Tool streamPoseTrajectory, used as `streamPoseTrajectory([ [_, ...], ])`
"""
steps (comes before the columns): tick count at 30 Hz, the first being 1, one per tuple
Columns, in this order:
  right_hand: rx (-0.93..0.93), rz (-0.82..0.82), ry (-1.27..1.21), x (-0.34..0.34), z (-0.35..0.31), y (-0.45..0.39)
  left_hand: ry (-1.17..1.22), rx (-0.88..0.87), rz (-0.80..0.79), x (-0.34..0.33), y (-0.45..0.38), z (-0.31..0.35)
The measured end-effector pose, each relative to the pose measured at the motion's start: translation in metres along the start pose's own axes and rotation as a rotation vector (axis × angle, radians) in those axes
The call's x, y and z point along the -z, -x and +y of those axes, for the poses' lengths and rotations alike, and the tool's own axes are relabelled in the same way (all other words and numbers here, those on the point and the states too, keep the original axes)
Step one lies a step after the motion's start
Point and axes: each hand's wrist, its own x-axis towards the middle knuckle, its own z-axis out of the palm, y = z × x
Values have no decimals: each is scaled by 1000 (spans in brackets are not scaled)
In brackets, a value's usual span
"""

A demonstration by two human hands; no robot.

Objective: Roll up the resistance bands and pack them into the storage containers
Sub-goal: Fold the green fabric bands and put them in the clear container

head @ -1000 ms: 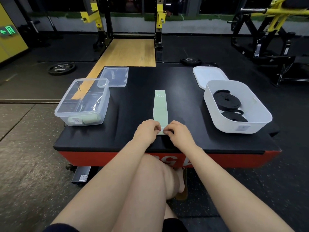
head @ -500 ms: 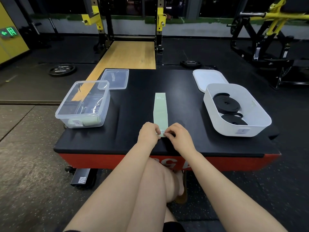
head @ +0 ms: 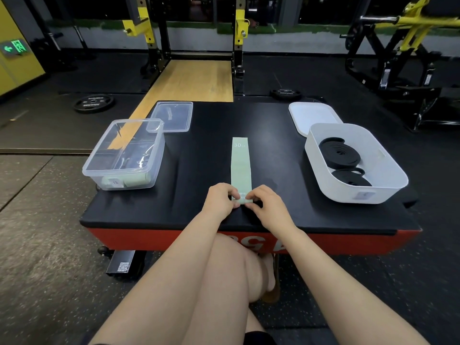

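Note:
A pale green resistance band (head: pixel 240 163), marked 30, lies flat down the middle of the black-topped box (head: pixel 206 150). Its near end is curled into a small roll. My left hand (head: pixel 220 200) and my right hand (head: pixel 266 205) pinch that roll from either side with the fingertips. A clear plastic container (head: pixel 123 155) at the left holds rolled green bands at its near wall. A white bin (head: pixel 353 162) at the right holds two coiled black bands (head: pixel 339 153).
The clear lid (head: pixel 171 116) lies behind the clear container, and the white lid (head: pixel 314 116) behind the white bin. My bare knees are below the box's red front edge. Weight plates and rack frames stand on the floor beyond.
The near end of the green band has been turned over into a small roll between my fingertips. Both hands stayed at the band's near end.

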Motion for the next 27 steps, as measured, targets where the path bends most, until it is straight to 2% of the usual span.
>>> streamPoseTrajectory([
  [10, 1, -17, -34, 0, 2, -2, 27, -36, -31, 4, 0, -2],
  [19, -66, -60, -66, 2, -2, -11, -38, -65, 23, 0, 0, 0],
  [27, -71, -137, -24, 10, -4, -17, 5, -3, 20, 3, -1, 1],
])
